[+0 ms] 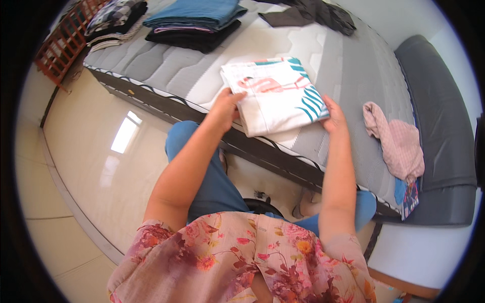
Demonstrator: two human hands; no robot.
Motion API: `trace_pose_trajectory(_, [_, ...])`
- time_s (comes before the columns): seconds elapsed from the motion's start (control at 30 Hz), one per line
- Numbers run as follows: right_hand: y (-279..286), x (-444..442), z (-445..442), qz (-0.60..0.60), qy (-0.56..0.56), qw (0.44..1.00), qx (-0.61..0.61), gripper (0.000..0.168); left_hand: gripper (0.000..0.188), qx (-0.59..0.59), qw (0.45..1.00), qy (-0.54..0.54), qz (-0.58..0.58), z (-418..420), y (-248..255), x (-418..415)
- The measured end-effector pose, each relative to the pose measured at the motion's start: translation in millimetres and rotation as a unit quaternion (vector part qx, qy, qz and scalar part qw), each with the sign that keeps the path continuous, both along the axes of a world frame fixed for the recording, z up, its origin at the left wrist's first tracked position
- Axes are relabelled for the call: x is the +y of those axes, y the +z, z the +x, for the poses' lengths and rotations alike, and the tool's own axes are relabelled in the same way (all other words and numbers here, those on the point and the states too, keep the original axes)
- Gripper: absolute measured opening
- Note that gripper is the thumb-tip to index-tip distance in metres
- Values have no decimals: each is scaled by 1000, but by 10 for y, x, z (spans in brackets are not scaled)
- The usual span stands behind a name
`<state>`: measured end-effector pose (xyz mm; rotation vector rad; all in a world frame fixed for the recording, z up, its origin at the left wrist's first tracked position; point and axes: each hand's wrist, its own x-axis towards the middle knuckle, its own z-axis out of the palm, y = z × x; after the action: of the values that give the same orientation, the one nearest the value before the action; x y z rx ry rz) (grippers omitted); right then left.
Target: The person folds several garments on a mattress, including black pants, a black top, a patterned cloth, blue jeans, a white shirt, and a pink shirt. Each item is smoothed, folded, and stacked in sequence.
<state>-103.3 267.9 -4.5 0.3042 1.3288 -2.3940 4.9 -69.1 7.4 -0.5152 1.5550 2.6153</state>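
Note:
A folded white cloth with a pink flamingo and teal leaf print [273, 98] lies at the near edge of the mattress, held between both hands. My left hand [227, 108] grips its left side, thumb on top and the fingers partly hidden beneath. At the right corner, my right hand [333, 114] holds the cloth, with its fingertips partly behind the fabric. Beyond the cloth, to the left, is a stack of folded blue and black clothes [195, 22]. A crumpled pink cloth [403, 147] rests to the right of my right hand.
The grey and white mattress [170, 72] spans the view, with a dark padded headboard [435, 113] at right. More folded clothes [113, 22] lie at the far left beside a red-brown wooden rack [62, 49]. Dark crumpled clothing [318, 17] lies at the far side.

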Motion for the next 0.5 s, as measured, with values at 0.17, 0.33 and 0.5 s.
trace_pose_trajectory(0.17, [61,-41,-352,162,122,978,40,37,77,98,991,-14,-86,-70,85,124])
trace_pose_trajectory(0.33, [110,-221,-307,252,151,954,63,47,84,113,988,-44,-95,-234,76,47])
trace_pose_trajectory(0.5, [217,-385,14,368,44,919,132,42,95,122,978,-88,-148,-387,23,-120])
